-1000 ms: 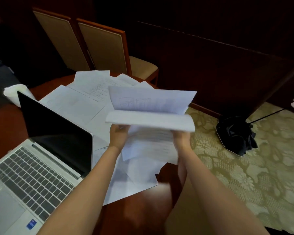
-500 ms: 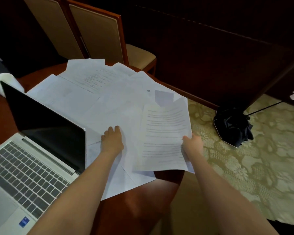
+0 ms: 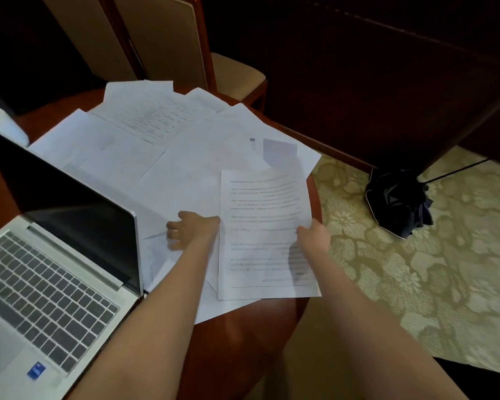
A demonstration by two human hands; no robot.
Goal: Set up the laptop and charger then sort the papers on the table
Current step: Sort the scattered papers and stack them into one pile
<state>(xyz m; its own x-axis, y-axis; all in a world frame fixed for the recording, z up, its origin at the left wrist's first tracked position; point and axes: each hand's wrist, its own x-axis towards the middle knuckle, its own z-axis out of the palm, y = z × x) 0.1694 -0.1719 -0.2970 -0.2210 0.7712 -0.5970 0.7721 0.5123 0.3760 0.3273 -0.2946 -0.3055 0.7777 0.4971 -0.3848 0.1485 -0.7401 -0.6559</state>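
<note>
Several white papers (image 3: 162,145) lie spread and overlapping across the round wooden table (image 3: 243,336). A printed sheet (image 3: 260,220) lies on top of them at the table's right edge. My right hand (image 3: 312,235) pinches that sheet at its right edge. My left hand (image 3: 191,229) rests on the loose papers just left of the sheet, fingers bent and pointing left. An open silver laptop (image 3: 55,272) with a dark screen stands at the left. No charger is in view.
Two tan-padded wooden chairs (image 3: 162,39) stand behind the table. A folded black umbrella (image 3: 396,203) lies on the patterned carpet at the right. A white object (image 3: 3,122) sits behind the laptop screen. Dark wood panelling fills the back.
A second ago both hands held a stack of sheets up above the table. The stack came down, and now only my right hand holds the top sheet while my left rests on the papers beside it.
</note>
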